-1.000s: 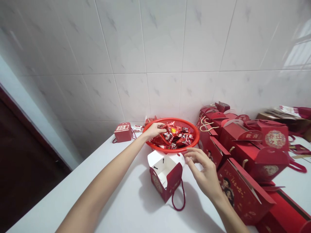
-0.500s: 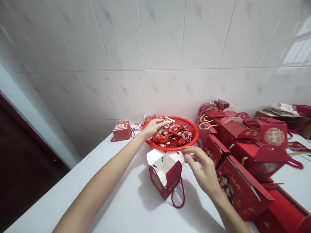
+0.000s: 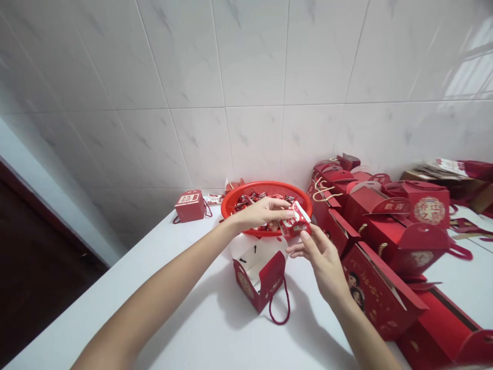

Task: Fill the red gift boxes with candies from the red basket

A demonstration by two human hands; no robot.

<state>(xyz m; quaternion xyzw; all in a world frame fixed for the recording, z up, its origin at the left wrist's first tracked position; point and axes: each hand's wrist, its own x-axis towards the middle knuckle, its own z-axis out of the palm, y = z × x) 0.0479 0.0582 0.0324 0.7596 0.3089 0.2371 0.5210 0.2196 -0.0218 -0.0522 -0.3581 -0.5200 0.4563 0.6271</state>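
Note:
A red-and-white wrapped packet [image 3: 296, 220] is held up over the front rim of the red plastic basket [image 3: 265, 187]. My left hand [image 3: 265, 211] reaches across from the left and grips the packet's upper left side. From the right, the thumb and index finger of my right hand [image 3: 318, 252] close on its lower right corner. Below them stands a small dark red gift box [image 3: 256, 280], open at the top, with a white inside and a red cord handle [image 3: 287, 308] hanging on its right. Small wrapped sweets [image 3: 246, 201] fill the basket, partly hidden by my left hand.
Many red gift boxes [image 3: 400, 226] crowd the right side of the white table [image 3: 196, 329]. A closed small red box [image 3: 190, 205] sits at the back left, beside printed packets [image 3: 213, 199]. Behind is a tiled wall [image 3: 254, 139]; flat cardboard pieces [image 3: 427, 174] lie far right.
My left hand has lifted the packet out of the basket and moved right and toward me. My right hand has moved slightly and now meets the packet.

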